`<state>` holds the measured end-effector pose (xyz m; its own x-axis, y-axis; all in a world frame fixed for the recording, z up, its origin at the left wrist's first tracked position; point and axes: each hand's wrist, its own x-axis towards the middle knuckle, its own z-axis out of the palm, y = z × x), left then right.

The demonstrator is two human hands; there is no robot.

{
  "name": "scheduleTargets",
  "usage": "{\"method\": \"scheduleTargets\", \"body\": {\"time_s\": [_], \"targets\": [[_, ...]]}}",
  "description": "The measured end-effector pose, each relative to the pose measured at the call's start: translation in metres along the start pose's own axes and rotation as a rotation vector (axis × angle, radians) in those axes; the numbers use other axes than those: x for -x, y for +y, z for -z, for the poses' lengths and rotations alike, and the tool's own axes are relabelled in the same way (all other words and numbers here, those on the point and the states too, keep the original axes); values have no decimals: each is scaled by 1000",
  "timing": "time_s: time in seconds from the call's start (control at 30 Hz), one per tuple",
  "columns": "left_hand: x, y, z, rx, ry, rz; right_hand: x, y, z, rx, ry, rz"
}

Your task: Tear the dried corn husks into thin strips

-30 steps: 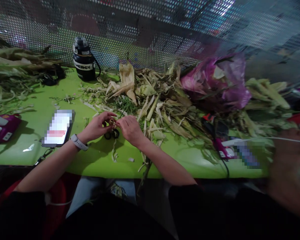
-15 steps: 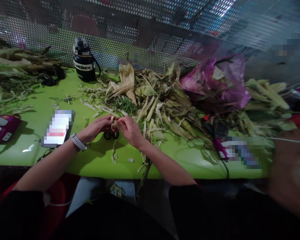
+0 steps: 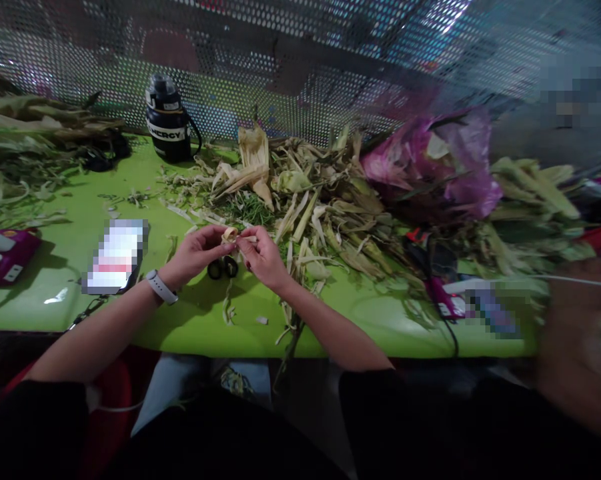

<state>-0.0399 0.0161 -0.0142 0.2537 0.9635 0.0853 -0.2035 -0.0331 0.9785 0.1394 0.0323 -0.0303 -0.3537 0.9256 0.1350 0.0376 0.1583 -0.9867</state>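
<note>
My left hand [image 3: 199,252], with a pale watch band at its wrist, pinches a small curled piece of corn husk [image 3: 229,234] between thumb and fingers. My right hand [image 3: 263,257] closes on the same husk piece from the other side, and a pale strip shows at its fingertips. Both hands are close together above the green table [image 3: 205,320]. Just below them lie scissors [image 3: 223,268]; only their dark handle loops show. A thin twisted husk strip [image 3: 227,303] rests on the table under the hands.
Dried corn husks [image 3: 350,227] are heaped behind and right of the hands. A dark bottle [image 3: 167,123] stands at the back, a phone [image 3: 115,257] lies left. Beyond the heap is a pink plastic bag [image 3: 430,163]. Another person's blurred arm [image 3: 577,327] is at right.
My left hand has turned so its thumb shows, and my right fingers have shifted on the husk. The scissors' handles show more fully now.
</note>
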Motion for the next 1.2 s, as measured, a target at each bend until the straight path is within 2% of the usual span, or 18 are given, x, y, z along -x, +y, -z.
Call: {"method": "scheduleTargets", "body": {"time_s": [0.13, 0.2, 0.33, 0.5, 0.57, 0.7, 0.8, 0.87, 1.07, 1.2], "targets": [[-3, -1, 4, 68, 155, 90, 3, -5, 0, 48, 76, 108], [-4, -3, 6, 86, 185, 120, 4, -6, 0, 62, 63, 171], [-5, -5, 8, 82, 142, 133, 3, -6, 4, 64, -13, 259], [-3, -8, 6, 24, 52, 92, -1, -5, 8, 171, 127, 367], [-4, -10, 6, -4, 27, 64, -1, -6, 7, 137, 118, 315], [-4, -12, 6, -41, 18, 47, -1, -9, 5, -51, 12, 92], [-3, -12, 4, -71, 34, 63, -3, -8, 4, -132, 73, -16], [-2, -11, 4, -81, 41, 66, -5, -8, 5, -143, 99, -36], [-3, -12, 4, -125, 57, 40, -5, -10, 7, -37, 46, 34], [-3, -13, 6, -205, 82, -13, -6, -8, 9, -47, 19, -3]]}}
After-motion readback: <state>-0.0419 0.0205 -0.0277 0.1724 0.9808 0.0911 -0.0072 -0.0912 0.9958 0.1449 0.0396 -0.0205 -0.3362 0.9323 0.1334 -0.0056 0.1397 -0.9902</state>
